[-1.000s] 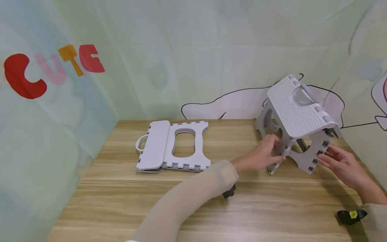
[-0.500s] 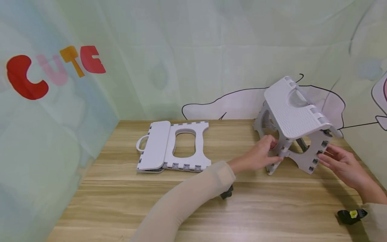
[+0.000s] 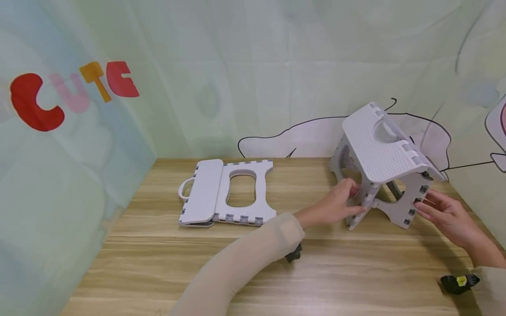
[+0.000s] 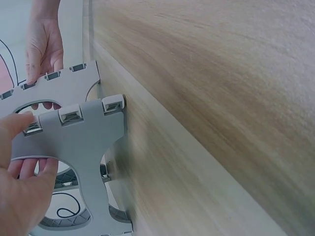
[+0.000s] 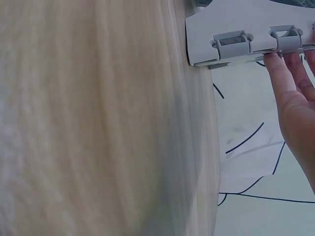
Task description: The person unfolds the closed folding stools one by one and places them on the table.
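A light grey plastic folding stool [image 3: 385, 153] stands partly unfolded at the right of the table, its two seat halves sloping like a roof. My left hand [image 3: 336, 201] grips its left leg panel [image 4: 93, 152]; in the left wrist view the thumb lies on the hinged edge and the fingers come through the cutout. At the right leg panel [image 5: 246, 24], my right hand [image 3: 448, 215] holds the edge, with fingertips [image 4: 47, 105] showing through that panel's opening in the left wrist view. A second folding stool [image 3: 203, 188] lies folded flat on the left.
The wooden table [image 3: 189, 272] meets a printed cloth backdrop [image 3: 245, 87] behind the stools and at both sides. Black wrist devices hang at both sleeves, the right one [image 3: 459, 284] close over the table. The flat stool's handle [image 3: 185, 188] sticks out leftward.
My left hand has moved a little left with the left leg panel, spreading the stool wider. The seat halves have lowered and shifted left. My right hand has hardly moved.
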Motion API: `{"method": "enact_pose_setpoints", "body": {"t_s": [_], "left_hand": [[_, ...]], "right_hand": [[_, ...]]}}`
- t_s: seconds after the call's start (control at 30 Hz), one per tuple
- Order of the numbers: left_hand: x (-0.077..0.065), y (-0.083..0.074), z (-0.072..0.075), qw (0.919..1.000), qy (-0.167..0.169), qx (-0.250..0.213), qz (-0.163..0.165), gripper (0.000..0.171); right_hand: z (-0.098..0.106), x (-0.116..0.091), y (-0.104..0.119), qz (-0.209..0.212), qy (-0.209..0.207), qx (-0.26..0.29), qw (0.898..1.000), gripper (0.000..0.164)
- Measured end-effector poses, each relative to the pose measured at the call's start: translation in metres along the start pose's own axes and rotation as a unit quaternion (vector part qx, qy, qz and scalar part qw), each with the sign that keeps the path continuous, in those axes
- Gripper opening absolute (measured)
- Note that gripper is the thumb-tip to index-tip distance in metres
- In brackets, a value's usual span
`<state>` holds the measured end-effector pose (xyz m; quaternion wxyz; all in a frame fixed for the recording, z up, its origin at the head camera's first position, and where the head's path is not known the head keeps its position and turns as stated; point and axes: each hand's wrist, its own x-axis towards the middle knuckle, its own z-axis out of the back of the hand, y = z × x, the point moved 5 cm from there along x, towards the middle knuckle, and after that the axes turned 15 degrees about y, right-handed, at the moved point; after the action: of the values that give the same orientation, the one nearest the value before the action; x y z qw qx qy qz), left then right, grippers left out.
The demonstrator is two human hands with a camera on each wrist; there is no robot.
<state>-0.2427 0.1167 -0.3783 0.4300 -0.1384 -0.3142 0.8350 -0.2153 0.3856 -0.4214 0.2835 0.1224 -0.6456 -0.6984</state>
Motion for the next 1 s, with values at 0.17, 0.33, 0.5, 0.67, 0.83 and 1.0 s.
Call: {"method": "enact_pose_setpoints", "body": {"t_s": [0.17,0.33,0.5,0.67,0.83,1.0], "left_hand": [[-0.0014,0.0011,-0.0001,0.9999,-0.001,-0.010,-0.001,0.046],[-0.0030,0.0016,0.0009,0.9998,0.000,-0.020,-0.002,0.046],[-0.0044,0.0028,0.0018,0.9996,0.005,-0.029,-0.001,0.046],[-0.0067,0.0035,0.0029,0.9990,0.012,-0.044,0.001,0.046],[-0.0088,0.0055,0.0032,0.9983,0.016,-0.056,0.003,0.046],[-0.0100,0.0069,0.0037,0.9984,0.014,-0.055,0.001,0.045]], "right_hand": [[-0.0004,-0.0001,0.0001,0.004,0.004,0.015,1.000,0.055],[-0.0009,0.0007,-0.0001,0.011,0.010,0.024,1.000,0.056],[-0.0007,0.0007,-0.0004,0.011,0.008,0.015,1.000,0.057],[0.0002,0.0005,-0.0006,0.002,0.002,-0.006,1.000,0.056],[-0.0004,0.0006,-0.0001,0.006,0.006,-0.004,1.000,0.056],[-0.0012,0.0008,0.0002,0.011,0.011,0.003,1.000,0.057]]}}
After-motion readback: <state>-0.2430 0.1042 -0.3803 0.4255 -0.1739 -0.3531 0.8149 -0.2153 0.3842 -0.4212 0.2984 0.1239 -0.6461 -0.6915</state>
